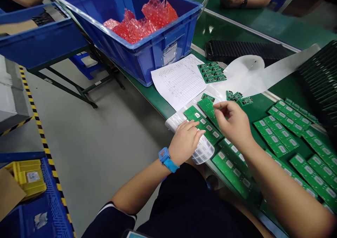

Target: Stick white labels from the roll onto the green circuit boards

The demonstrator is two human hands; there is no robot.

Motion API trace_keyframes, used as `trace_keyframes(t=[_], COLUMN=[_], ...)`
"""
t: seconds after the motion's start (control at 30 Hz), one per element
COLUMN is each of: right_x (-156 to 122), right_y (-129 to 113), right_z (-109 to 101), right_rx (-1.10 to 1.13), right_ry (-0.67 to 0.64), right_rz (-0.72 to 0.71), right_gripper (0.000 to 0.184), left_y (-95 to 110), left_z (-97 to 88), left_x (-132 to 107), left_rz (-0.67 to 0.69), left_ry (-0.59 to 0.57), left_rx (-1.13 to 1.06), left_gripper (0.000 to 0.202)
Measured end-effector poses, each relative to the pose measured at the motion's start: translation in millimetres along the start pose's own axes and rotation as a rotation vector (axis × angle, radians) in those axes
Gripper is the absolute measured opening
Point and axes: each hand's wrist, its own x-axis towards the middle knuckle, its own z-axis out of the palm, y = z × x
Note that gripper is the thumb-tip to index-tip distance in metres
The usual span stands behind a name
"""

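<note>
My left hand point(184, 141), with a blue watch on its wrist, is closed on a curved strip of white printed labels point(204, 152) hanging over the table's front edge. Its fingers lie beside a green circuit board panel point(202, 123) bearing a row of white labels. To the right, my right hand point(234, 122) is raised with thumb and forefinger drawn together in a pinch; whatever is between them is too small to make out. Just beyond its fingertips lies another green panel point(207, 108) showing no white labels. Labelled boards point(231, 173) lie below both hands.
A blue bin point(147, 60) with red bubble wrap point(142, 23) stands at the back left. Near it lie a printed form point(180, 79), small boards with components point(212, 72) and white sheeting point(244, 76). More labelled boards point(273, 132) and a black slotted rack point(321, 79) sit on the right.
</note>
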Motion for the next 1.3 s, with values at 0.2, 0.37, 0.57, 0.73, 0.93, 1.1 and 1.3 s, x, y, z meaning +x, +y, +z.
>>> trace_keyframes(t=[0.2, 0.37, 0.57, 0.73, 0.93, 1.1, 1.3], right_x=[-41.5, -48.2, -45.4, -43.4, -41.8, -31.9, 10.8], right_y=[-20.1, -21.3, -11.9, -9.5, -4.6, -8.6, 9.0], right_z=[-8.4, -8.1, -11.9, -16.1, -24.5, -27.8, 6.0], right_rx=[0.322, 0.361, 0.167, 0.069, 0.087, 0.121, 0.269], right_ry=[-0.467, -0.383, -0.238, -0.232, -0.294, -0.217, 0.010], right_rz=[0.318, 0.374, 0.260, 0.196, 0.212, 0.085, 0.339], right_gripper=[0.027, 0.022, 0.012, 0.012, 0.029, 0.013, 0.023], left_y=[-0.3, -4.0, -14.6, -16.5, -12.8, -10.0, -13.2], left_z=[3.3, 0.3, 13.4, 22.8, 19.9, 13.7, -1.7], left_x=[-9.8, -13.2, -0.4, 11.7, 12.5, 9.8, 8.9], left_rz=[-0.251, -0.207, -0.308, -0.330, -0.367, -0.413, -0.315], left_ry=[0.303, 0.133, 0.171, 0.201, 0.210, 0.240, 0.170], left_rx=[-0.248, -0.510, -0.675, -0.675, -0.673, -0.643, -0.438], left_gripper=[0.041, 0.024, 0.019, 0.018, 0.016, 0.022, 0.026])
